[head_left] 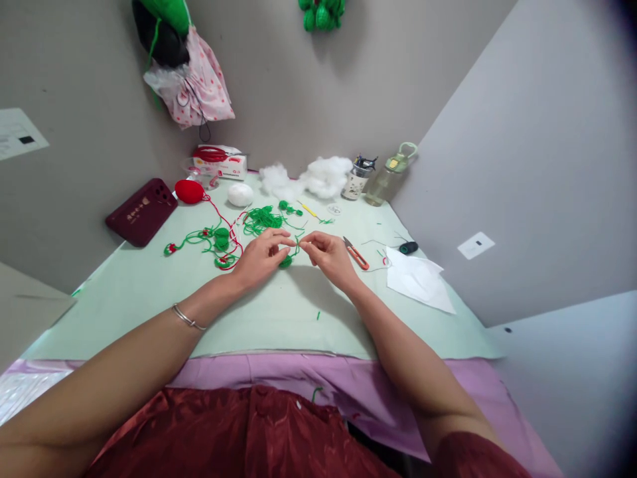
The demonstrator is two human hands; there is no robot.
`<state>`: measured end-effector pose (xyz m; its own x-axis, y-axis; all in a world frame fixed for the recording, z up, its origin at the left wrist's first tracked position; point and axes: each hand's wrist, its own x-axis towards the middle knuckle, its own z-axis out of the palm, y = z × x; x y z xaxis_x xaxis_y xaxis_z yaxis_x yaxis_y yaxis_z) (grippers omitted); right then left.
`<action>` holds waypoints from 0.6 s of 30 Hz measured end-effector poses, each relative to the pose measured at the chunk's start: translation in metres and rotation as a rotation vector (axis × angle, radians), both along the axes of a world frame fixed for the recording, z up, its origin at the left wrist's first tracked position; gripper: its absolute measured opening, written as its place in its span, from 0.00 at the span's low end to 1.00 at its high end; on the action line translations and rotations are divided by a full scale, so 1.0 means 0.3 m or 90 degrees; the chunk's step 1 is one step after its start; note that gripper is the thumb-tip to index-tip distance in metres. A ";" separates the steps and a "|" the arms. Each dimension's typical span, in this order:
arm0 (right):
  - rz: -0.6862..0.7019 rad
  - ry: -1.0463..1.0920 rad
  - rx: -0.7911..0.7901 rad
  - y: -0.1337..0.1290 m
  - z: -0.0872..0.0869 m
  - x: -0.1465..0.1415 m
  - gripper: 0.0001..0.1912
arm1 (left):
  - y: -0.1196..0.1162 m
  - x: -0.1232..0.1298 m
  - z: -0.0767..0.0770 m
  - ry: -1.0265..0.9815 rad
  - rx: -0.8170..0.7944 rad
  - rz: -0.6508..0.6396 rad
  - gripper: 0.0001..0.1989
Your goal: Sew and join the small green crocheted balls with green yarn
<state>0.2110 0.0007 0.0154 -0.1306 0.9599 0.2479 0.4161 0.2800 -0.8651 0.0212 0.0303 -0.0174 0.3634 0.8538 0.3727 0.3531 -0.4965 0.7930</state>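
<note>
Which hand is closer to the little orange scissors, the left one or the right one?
The right. The right hand is just to the left of the orange scissors, while the left hand is farther left, on the other side of the right hand.

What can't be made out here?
Head view:
Whether the bare right hand grips the thin green yarn: fingertips too small.
Dark contents of the white patterned cup: blurred.
Top of the green crocheted bunch: cut off by upper edge.
Rest of the white wall panel: cut off by left edge.
</note>
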 end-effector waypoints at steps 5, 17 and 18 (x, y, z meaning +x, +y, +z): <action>-0.047 -0.094 0.085 -0.008 -0.017 -0.012 0.10 | 0.001 0.009 0.015 -0.208 -0.260 0.029 0.14; -0.048 -0.205 0.158 -0.006 -0.048 -0.022 0.09 | -0.014 0.022 0.034 -0.370 -0.382 0.003 0.17; -0.051 -0.220 0.162 -0.008 -0.048 -0.022 0.09 | -0.017 0.022 0.037 -0.376 -0.386 0.003 0.16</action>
<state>0.2044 -0.0016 0.0011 -0.1758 0.8844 0.4324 0.6984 0.4216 -0.5784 0.0277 0.0251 -0.0063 0.2488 0.9683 -0.0226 -0.2013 0.0746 0.9767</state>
